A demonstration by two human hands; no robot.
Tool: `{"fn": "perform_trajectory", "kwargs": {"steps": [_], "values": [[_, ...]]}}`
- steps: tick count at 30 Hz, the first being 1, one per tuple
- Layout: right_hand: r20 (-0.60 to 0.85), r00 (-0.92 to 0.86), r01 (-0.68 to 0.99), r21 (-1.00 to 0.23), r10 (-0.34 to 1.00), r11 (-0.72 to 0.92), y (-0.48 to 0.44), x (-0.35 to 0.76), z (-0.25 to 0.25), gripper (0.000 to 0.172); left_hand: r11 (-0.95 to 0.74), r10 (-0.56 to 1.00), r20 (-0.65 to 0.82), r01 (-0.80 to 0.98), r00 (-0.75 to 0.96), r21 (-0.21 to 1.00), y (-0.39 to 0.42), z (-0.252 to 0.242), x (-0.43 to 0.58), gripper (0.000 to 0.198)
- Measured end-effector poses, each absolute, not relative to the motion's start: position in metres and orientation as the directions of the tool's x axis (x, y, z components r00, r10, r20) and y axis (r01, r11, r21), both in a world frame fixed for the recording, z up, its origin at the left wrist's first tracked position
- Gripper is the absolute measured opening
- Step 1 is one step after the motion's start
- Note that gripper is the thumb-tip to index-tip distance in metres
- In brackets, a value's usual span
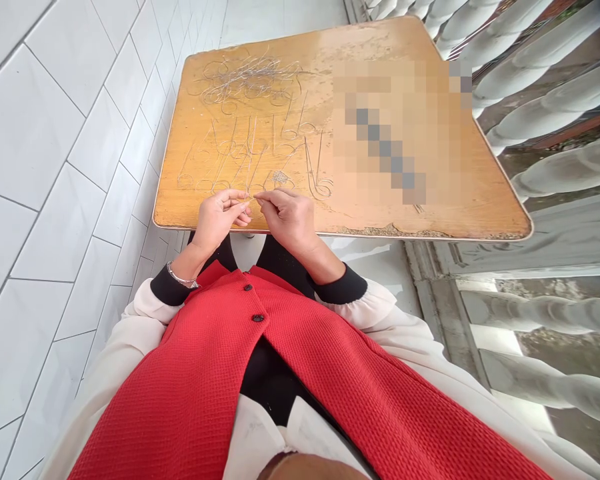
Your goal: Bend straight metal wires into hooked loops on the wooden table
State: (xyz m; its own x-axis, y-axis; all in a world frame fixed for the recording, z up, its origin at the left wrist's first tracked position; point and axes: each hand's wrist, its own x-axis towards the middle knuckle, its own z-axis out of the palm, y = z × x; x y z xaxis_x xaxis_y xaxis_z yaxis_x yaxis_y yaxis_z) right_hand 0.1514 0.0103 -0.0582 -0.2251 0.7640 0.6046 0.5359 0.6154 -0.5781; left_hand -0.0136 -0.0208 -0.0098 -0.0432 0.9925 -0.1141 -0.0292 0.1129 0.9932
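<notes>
- grip: left hand (pixel 219 220) and right hand (pixel 287 220) both nearly closed, fingertips meeting and apparently pinching a thin wire strand (pixel 254 198); so fine a piece calls for fingertip hold.
- hands sit just over near edge of wooden bench (pixel 190 147), probably for support and a clear view.
- bent wire loops (pixel 240 163) lie flat in a rough row just beyond hands, left of centre, seemingly spread to keep them separate.
- tangled wire heap (pixel 247 79) lies at far left of bench.
- right of bench blurred; contents cannot be told.
- white tiles (pixel 55 167) left; stone balusters (pixel 555 113) right.
</notes>
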Motion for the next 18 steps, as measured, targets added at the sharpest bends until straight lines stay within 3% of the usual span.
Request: {"fn": "perform_trajectory", "kwargs": {"steps": [6,12,18], "values": [[0.630,-0.230,0.524,-0.562,0.742,0.640,0.012,0.152,-0.057,0.033,0.125,0.991,-0.126,-0.039,-0.032,0.991,-0.019,-0.008,-0.015,0.013],[0.521,-0.140,0.338,-0.775,0.842,0.535,0.009,0.155,-0.063,0.045,0.122,0.991,-0.127,-0.119,-0.037,0.985,-0.016,-0.009,-0.018,0.012],[0.292,-0.133,0.053,-0.952,0.947,0.301,0.005,0.153,-0.072,0.057,0.146,0.987,-0.155,-0.155,-0.048,0.977,-0.016,-0.010,-0.018,0.009]]}}
